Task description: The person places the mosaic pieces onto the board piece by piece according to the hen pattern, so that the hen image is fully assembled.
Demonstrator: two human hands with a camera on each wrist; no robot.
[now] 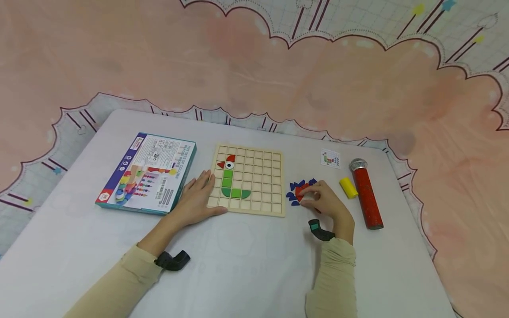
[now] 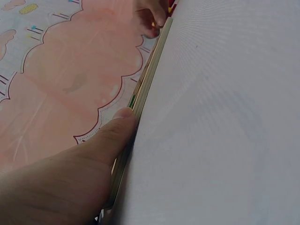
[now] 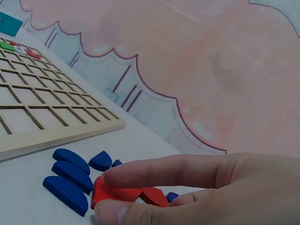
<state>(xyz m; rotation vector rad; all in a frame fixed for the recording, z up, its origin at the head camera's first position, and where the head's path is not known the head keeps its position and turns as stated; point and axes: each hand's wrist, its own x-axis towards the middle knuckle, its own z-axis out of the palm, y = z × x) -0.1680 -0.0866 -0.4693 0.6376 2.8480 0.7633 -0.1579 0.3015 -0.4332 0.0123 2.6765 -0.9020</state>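
Note:
My left hand (image 1: 195, 201) lies with fingers extended at the left edge of a wooden grid board (image 1: 264, 181), its thumb along the near edge. In the board sit red pieces (image 1: 231, 157), a white eye piece (image 1: 229, 165), green squares (image 1: 227, 173) and rounded green pieces (image 1: 246, 194). Right of the board, my right hand (image 1: 328, 201) reaches into a small pile. Its index finger and thumb pinch a red piece (image 3: 104, 191) from either side. More red pieces (image 3: 152, 196) lie partly hidden behind the fingers, with several rounded blue pieces (image 3: 65, 194) around them.
A flat puzzle box (image 1: 147, 172) lies left of the board, close to my left hand. Beyond my right hand are a yellow cylinder (image 1: 348, 187), a red microphone (image 1: 367, 194) and a small pattern card (image 1: 330, 158). All rest on a white-covered table (image 1: 238, 265).

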